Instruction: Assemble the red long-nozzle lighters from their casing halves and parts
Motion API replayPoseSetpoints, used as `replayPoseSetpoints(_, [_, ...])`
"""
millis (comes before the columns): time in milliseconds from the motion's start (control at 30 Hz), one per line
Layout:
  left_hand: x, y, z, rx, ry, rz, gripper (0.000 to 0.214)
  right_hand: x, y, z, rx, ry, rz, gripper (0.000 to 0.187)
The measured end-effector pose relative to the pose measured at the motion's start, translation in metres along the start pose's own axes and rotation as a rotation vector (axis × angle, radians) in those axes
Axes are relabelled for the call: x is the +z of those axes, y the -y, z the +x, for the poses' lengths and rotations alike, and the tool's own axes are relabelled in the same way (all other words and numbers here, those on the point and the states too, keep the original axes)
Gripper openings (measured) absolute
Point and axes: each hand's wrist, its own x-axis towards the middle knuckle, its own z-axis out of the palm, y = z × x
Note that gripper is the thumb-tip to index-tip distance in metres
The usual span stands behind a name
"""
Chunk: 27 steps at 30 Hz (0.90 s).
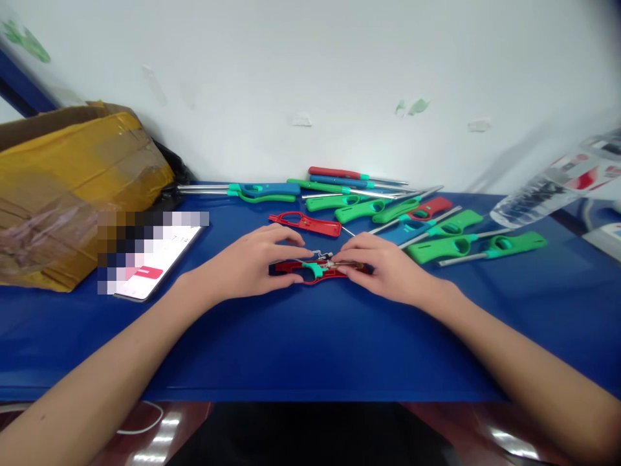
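Observation:
A red lighter half-shell (323,279) lies open side up on the blue table, with a teal trigger (317,269) and small metal parts inside. My left hand (247,262) grips its left end, thumb along the near edge and fingers at the far side. Over the right part, my right hand (383,264) is closed with its fingertips on a brownish inner part (352,264), mostly covered by the fingers. A thin bent metal piece (317,253) shows between the hands. Just beyond lies the other red half-shell (310,224).
Several green, blue and red stick lighters (369,208) are spread along the back and right. A phone (158,255) lies at left beside a taped cardboard box (77,194). A plastic bottle (548,184) lies at right. The white wall (339,77) bounds the back of the blue table (330,349).

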Motion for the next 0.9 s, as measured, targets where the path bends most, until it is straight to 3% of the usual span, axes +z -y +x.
replayPoseSetpoints(133, [0.0,-0.002,-0.001,0.013,0.061,0.023,0.044,-0.001,0.001,0.0,0.009,-0.008,-0.003,0.018])
replayPoseSetpoints(300, [-0.008,0.008,-0.004,-0.089,-0.014,0.05,0.053,-0.001,0.002,0.004,0.056,-0.043,0.002,0.022])
replayPoseSetpoints(467, [-0.01,0.023,-0.006,-0.117,0.098,0.065,0.053,-0.003,0.001,0.015,0.101,-0.063,0.016,0.022])
replayPoseSetpoints(767, [-0.002,0.027,-0.004,-0.088,0.057,0.019,0.044,-0.012,0.01,0.06,0.279,0.296,-0.039,0.01])
replayPoseSetpoints(900, [-0.001,0.025,-0.004,-0.056,0.031,0.015,0.041,-0.012,0.011,0.075,0.322,0.379,-0.044,0.006])
